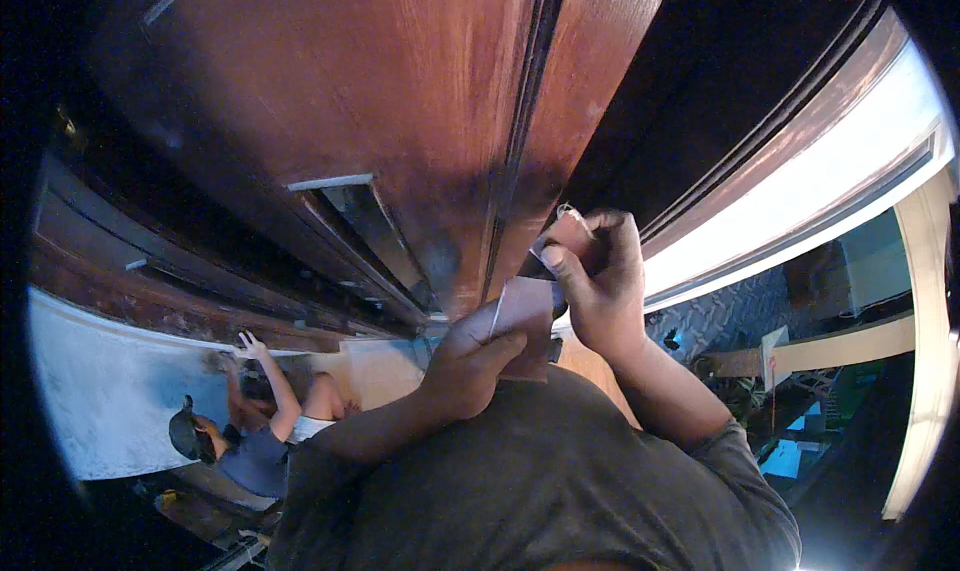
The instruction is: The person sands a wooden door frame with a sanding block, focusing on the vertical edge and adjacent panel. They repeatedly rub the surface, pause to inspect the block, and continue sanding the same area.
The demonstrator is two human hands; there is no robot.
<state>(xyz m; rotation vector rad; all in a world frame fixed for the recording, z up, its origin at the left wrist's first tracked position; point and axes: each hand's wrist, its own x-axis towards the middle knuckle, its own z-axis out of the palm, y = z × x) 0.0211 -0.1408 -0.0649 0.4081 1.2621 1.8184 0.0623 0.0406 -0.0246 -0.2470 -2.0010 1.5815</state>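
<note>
My left hand [469,368] grips a flat piece of brownish abrasive-looking sheet [527,327] between thumb and fingers, in front of my chest. Higher up and to the right, my right hand [611,286] pinches a smaller, curled piece of similar sheet [566,232] with a pale, frayed edge. The two pieces look separate, a short gap apart. Behind both hands rises a reddish-brown wooden panel [420,98] with dark grooves and streaks on its face. Neither hand appears to touch the wood.
At the left a person [251,447] in a cap sits or crouches, one raised hand near a wooden edge. A narrow recess [375,222] opens in the woodwork. Bright white light fills an opening [810,173] on the right, beside a cream-coloured post [930,331].
</note>
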